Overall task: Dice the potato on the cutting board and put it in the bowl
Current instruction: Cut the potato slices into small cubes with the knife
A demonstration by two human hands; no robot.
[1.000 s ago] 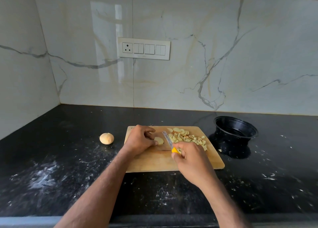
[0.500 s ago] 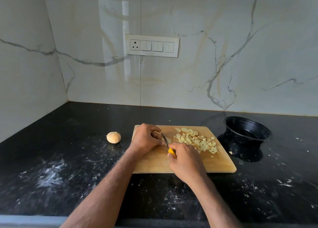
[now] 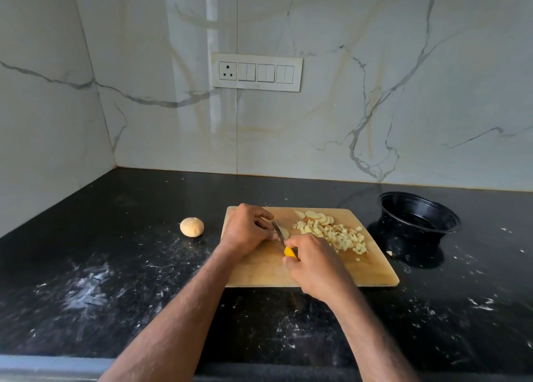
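On the black counter, largest to smallest:

Wall: pale marble with grey veins (image 3: 375, 93) on the back and left sides, meeting the counter at a corner.
Counter: black stone (image 3: 115, 280), streaked with white smears and dotted with pale crumbs.
Cutting board: light wood (image 3: 372, 269), lying flat near the middle of the counter, its long edge toward the person.
Bowl: black, round (image 3: 418, 217), standing upright just right of the board; nothing shows inside it.
Switch plate: white, one socket and several rockers (image 3: 256, 72), set in the back wall.
Left hand: (image 3: 245, 231) fingers curled down, pinning a small potato piece (image 3: 284, 232) on the board's left half.
Right hand: (image 3: 314, 263) fingers wrapped round the yellow handle of a knife (image 3: 279, 231), the blade angled up and away, its edge against the held piece beside the left fingertips.
Diced potato: a loose heap of pale cubes (image 3: 337, 236) on the board's right half, with a few round slices (image 3: 317, 217) just behind it.
Whole potato: tan, unpeeled (image 3: 191, 227), on the counter left of the board, apart from it.
Stray bits: a couple of pale pieces (image 3: 389, 253) on the counter between board and bowl.
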